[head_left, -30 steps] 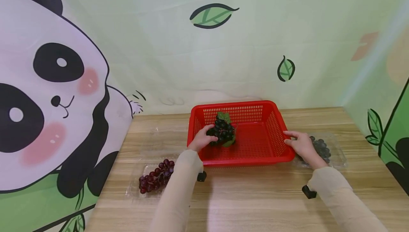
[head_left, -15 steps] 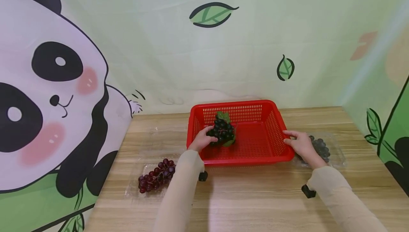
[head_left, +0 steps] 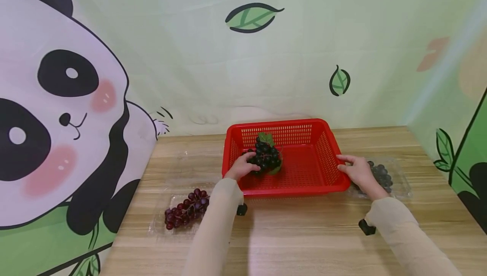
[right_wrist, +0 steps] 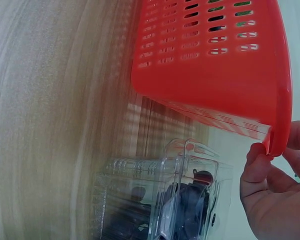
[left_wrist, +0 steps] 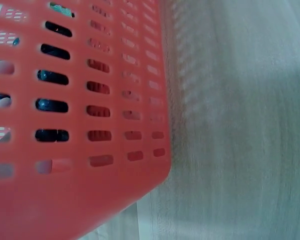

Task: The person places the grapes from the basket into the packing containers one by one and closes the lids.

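In the head view my left hand (head_left: 241, 167) reaches over the near left side of a red plastic basket (head_left: 300, 190). Its thumb and fingers hold the left side of a bunch of black grapes (head_left: 268, 155) with green leaves, lying inside the basket's left half. Through the basket slots, the left wrist view catches dark grapes (left_wrist: 52, 105), with the hand mostly hidden behind the wall. My right hand (head_left: 359, 173) pinches the basket's right rim, its thumb (right_wrist: 257, 167) on the outer side in the right wrist view.
A bunch of red grapes (head_left: 186, 209) lies in a clear plastic container (head_left: 161, 225) at the left. Dark grapes (head_left: 382, 178) sit in another clear container (head_left: 403, 185) beyond the right hand. A further clear container (head_left: 186, 155) is at the back left of the wooden table (head_left: 304, 242).
My left hand has lowered very slightly at the black grapes, and the bunch has shifted a little to the right. The right hand and basket have stayed in place.
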A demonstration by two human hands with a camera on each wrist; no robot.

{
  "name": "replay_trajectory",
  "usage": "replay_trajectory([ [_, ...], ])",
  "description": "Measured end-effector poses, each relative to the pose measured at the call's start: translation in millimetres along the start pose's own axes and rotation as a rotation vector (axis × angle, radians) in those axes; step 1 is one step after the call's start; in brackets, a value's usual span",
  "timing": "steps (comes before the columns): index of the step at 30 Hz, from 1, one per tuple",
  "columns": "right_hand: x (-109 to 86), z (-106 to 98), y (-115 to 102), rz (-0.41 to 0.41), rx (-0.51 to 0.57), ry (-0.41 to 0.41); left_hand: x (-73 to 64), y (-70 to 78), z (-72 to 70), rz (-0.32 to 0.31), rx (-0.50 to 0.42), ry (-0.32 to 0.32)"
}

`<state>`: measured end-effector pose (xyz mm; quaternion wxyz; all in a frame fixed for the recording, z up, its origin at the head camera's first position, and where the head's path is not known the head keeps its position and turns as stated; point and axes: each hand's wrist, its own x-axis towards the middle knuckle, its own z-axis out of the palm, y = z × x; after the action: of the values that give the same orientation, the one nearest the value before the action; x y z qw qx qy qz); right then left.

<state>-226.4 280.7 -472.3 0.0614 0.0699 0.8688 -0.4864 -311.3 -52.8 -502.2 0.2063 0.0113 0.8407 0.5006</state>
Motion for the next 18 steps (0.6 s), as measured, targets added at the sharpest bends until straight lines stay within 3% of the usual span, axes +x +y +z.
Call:
replay_trajectory([
  [12, -0.6, -0.5, -0.1, -0.004, -0.001, 0.006, -9.7, 3.5, 2.7, -0.014, 0.026, -0.018],
  [18, -1.7, 0.0, -1.8, -0.006, 0.002, 0.004, -8.1, 1.8, 2.5, -0.033, 0.054, -0.046],
])
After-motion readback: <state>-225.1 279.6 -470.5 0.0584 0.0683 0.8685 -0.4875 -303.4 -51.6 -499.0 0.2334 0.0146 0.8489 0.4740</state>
